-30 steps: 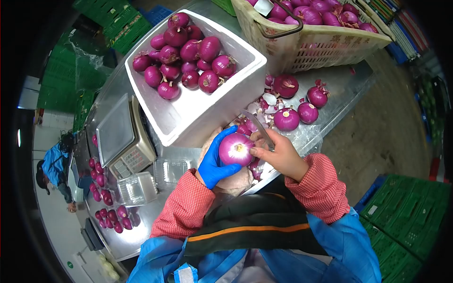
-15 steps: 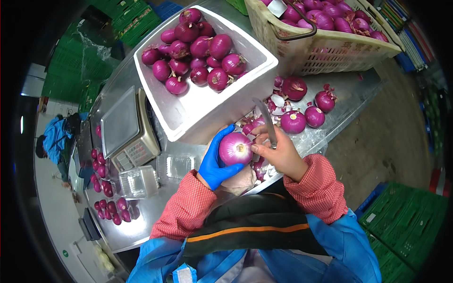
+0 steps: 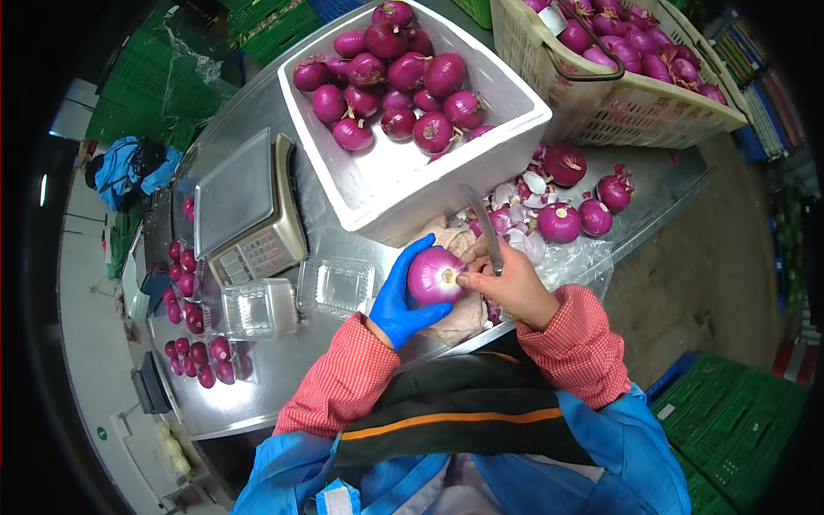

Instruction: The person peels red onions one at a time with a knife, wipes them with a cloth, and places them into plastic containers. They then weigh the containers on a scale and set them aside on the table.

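One purple onion (image 3: 429,279) sits above the counter's (image 3: 227,410) near edge on my feed, its pale end turned toward the right thumb, its round body giving no clear long axis. My left hand (image 3: 400,299), blue-gloved, is half open, cupped around it; my right hand (image 3: 521,287), bare, curls closed on a knife (image 3: 486,221), blade pointing away and slightly left. Since the earlier frame, that pale end has swung rightward. Glossy skin meets curved metal beside a smooth white foam box (image 3: 463,176).

Red characters (image 3: 650,112) on the cream basket (image 3: 558,99), seemingly illegible
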`<state>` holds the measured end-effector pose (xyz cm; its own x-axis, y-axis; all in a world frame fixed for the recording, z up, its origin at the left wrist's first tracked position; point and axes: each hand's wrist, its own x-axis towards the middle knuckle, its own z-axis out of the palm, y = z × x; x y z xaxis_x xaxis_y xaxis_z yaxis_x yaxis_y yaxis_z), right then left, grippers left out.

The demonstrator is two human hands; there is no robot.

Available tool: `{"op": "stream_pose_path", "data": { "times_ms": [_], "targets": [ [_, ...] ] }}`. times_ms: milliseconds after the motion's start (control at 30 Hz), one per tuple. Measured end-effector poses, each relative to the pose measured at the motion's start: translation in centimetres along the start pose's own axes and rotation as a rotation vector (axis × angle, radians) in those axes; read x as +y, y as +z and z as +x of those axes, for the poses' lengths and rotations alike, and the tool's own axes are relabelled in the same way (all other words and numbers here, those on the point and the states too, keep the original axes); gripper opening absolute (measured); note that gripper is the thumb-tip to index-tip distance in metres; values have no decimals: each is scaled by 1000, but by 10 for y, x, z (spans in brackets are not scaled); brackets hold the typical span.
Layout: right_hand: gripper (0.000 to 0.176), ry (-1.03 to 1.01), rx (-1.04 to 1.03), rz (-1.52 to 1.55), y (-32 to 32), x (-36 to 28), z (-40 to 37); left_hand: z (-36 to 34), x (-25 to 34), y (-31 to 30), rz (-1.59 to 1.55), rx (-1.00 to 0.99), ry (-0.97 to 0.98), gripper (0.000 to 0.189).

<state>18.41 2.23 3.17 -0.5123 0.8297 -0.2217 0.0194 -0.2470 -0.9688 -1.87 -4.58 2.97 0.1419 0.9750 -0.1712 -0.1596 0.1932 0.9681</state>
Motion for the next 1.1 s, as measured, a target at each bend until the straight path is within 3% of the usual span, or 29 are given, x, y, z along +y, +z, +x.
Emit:
{"op": "stream_pose_path", "data": {
  "times_ms": [167,400,567,700,733,833,900,967,1000,1033,1100],
  "targets": [
    [24,183,-125,221,9,-3,0,-16,-5,-14,38,-26,60,101],
    [19,198,-167,119,35,-2,-2,-40,-5,-31,69,-34,10,95],
    [18,155,-212,19,75,-11,-15,-51,-28,-52,177,93,127,94],
    [16,146,-311,180,90,-6,-24,-60,-19,-68,242,184,91,93],
    [19,236,-298,211,88,-10,-24,-62,-18,-79,364,236,79,92],
    [25,38,-75,-250,86,19,-19,-70,-30,-122,706,430,114,96],
    [28,-58,-9,-380,91,18,-19,-73,-38,-150,1006,507,60,97],
    [31,13,-80,-506,97,8,-18,-68,-25,-154,1245,566,-326,101],
    [34,-34,-168,-661,95,17,-14,-66,-40,-167,1311,546,-403,97],
    [36,-131,-219,-723,96,27,-16,-65,-38,-171,1322,525,-398,95],
    [43,-39,-462,-820,92,35,-19,-61,-34,-177,1344,485,-393,91]
  ]
}}
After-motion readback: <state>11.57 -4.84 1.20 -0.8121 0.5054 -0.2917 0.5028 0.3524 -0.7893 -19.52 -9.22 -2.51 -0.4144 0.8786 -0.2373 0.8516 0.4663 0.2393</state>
